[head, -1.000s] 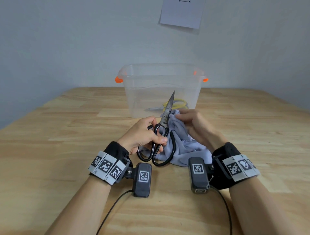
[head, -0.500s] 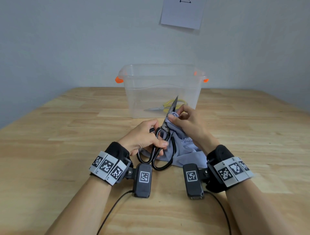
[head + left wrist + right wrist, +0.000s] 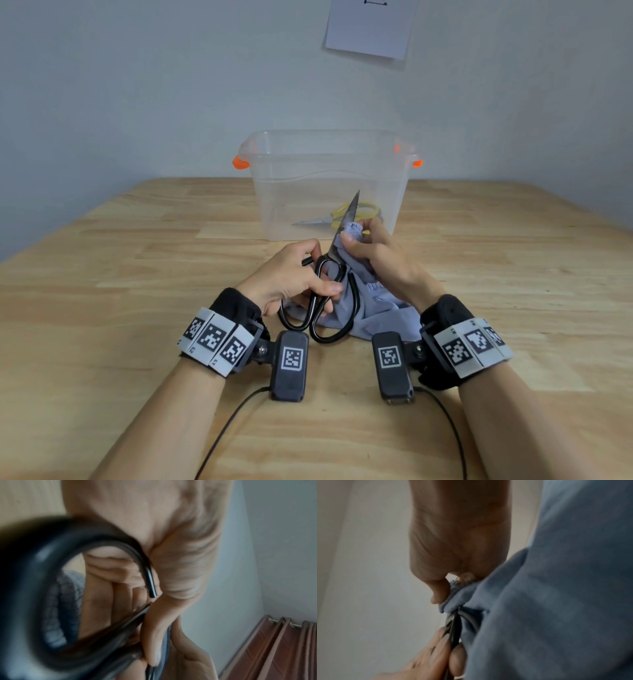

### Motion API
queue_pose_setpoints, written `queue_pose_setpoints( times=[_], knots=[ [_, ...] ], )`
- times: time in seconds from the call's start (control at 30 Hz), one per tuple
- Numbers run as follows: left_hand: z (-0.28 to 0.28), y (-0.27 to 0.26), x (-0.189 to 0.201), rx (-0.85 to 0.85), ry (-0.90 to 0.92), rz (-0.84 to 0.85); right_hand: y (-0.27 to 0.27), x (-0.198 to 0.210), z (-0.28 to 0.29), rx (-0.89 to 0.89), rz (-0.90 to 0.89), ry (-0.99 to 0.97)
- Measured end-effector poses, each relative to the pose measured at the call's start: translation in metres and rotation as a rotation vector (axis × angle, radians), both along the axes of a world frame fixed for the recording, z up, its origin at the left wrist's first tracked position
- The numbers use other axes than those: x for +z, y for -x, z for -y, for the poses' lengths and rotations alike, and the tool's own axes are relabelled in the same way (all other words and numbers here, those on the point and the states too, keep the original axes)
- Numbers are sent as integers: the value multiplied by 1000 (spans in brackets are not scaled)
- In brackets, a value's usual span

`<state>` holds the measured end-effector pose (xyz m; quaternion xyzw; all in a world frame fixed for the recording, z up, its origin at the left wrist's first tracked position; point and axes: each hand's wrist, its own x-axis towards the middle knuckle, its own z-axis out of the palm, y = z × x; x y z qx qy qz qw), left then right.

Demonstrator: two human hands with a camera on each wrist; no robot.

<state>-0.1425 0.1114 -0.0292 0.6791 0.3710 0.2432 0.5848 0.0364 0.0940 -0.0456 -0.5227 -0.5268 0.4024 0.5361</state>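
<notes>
Black-handled scissors (image 3: 337, 274) stand tilted with their blades together, tip pointing up and away. My left hand (image 3: 301, 274) grips them around the handle loops (image 3: 51, 588), thumb across the front. A pale blue-grey cloth (image 3: 373, 308) drapes from the blades down to the table. My right hand (image 3: 370, 250) pinches a bunch of this cloth (image 3: 539, 588) against the right side of the blade, about halfway up it, thumb (image 3: 439, 592) on the fabric. The lower blade is hidden by cloth and fingers.
A clear plastic bin (image 3: 329, 185) with orange latches stands just behind the hands on the wooden table (image 3: 102, 308); yellow-handled scissors (image 3: 352, 214) lie inside it. A sheet of paper (image 3: 370, 27) hangs on the wall. Cables trail from both wrist cameras toward me.
My right hand has slid with the bunched cloth up along the blade, from near the pivot toward the middle. The scissors tilted slightly rightward. The left hand's grip stayed the same.
</notes>
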Motion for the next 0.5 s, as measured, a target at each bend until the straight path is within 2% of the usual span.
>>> queue_pose_setpoints(
  times=[0.13,0.5],
  knots=[
    [0,0,-1,1,-4,-6,0,1,2,11,11,6],
    [0,0,-3,-87,-90,-12,4,-3,-3,-230,18,-124]
  ],
)
